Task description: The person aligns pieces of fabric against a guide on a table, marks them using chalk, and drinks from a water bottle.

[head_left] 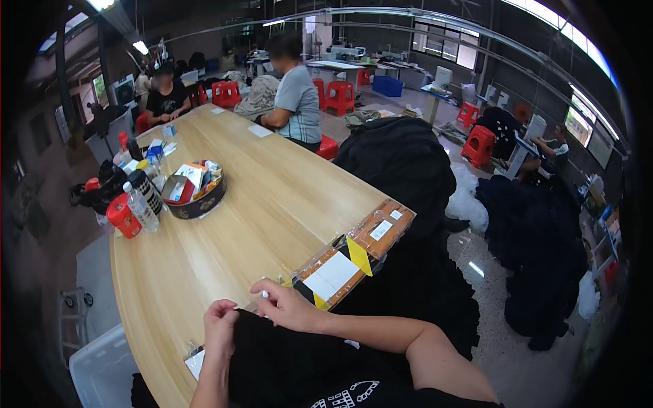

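In the head view, the black cloth (286, 357) lies at the near end of the worktop (272, 183), in front of the person, its upper edge raised near the hands. To work this edge well, it would seem best to hold it lightly stretched, with the spot being handled in plain sight and the loose folds away from the fingers; black on black likely makes fine detail hard to see.

The left hand (221, 323) is nearly closed, thumb and fingertips pinching the cloth's top edge. The right hand (292, 309), just to its right, is partly curled around a small white thing (264, 294); what that is, I cannot tell, nor whether those fingers also grip the cloth. Just beyond the right hand lies a taped brown box (384, 221) along the worktop's right edge.
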A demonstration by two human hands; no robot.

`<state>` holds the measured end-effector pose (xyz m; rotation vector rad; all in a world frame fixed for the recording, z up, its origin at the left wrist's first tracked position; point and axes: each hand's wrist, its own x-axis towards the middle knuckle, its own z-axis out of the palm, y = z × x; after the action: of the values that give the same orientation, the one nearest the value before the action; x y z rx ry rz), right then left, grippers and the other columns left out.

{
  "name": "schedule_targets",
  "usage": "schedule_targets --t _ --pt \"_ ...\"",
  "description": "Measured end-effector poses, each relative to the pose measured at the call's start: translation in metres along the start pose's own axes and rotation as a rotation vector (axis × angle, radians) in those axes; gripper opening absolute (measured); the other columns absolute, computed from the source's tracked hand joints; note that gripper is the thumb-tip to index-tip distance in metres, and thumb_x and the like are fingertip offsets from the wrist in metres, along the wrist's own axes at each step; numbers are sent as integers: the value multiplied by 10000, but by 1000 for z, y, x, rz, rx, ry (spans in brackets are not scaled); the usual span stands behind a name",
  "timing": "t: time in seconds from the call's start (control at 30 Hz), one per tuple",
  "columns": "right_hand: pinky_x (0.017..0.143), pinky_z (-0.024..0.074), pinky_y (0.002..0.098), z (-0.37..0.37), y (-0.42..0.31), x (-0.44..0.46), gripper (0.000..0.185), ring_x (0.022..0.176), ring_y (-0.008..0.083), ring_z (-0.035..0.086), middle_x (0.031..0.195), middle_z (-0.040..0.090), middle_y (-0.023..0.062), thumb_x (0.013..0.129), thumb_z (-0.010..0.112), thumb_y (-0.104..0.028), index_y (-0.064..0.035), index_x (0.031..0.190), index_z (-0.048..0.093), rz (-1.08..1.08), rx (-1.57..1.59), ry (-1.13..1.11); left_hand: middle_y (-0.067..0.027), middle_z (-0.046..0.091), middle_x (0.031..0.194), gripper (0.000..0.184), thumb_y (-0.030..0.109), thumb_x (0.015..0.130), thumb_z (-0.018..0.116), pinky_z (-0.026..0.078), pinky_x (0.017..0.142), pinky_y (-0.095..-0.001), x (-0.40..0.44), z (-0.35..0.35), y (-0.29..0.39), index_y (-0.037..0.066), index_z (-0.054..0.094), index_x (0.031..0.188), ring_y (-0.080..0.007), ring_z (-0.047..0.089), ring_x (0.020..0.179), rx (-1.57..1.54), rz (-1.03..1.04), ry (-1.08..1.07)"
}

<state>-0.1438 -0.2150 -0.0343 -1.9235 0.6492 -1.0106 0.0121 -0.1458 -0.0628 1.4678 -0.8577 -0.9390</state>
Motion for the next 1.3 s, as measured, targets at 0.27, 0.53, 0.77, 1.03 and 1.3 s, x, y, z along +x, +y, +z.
schedule_targets --t 0.27,0.53,0.77,1.03,1.3 --pt "666 439 239 -14 -20 11 156 748 81 507 820 516 17 828 566 -51 -37 978 524 393 773 -21 -128 600 1036 291 -12 876 432 528 536 -260 -37 18 71 -3 461 1165 -178 625 604 -103 97 -122" --pt "595 510 371 -119 -142 198 183 701 272 616 755 580 95 734 582 -105 -104 918 580 -1108 -1019 348 -199 617 789 145 140 879 517 477 599 -411 116 -63 240 19 594 852 -359 608 715 1377 1078 558" --pt "613 466 356 -116 -195 217 91 736 252 574 764 545 86 747 550 -101 -97 829 589 -1275 -881 813 -182 622 902 188 89 897 506 472 706 -316 103 -110 340 31 549 1071 -232 639 817 893 1299 641" --pt "653 465 397 -17 22 73 82 756 319 532 780 505 131 742 542 -56 -40 821 530 -650 -652 84 7 547 653 62 80 831 604 382 447 -214 53 -109 42 19 602 821 -56 488 543 608 263 128" --pt "627 395 360 35 76 -19 183 747 273 488 779 459 96 642 589 12 -87 786 535 -449 -679 -162 -133 582 834 173 -81 734 550 496 671 -329 -10 -109 -14 0 597 879 -262 586 691 943 552 130"
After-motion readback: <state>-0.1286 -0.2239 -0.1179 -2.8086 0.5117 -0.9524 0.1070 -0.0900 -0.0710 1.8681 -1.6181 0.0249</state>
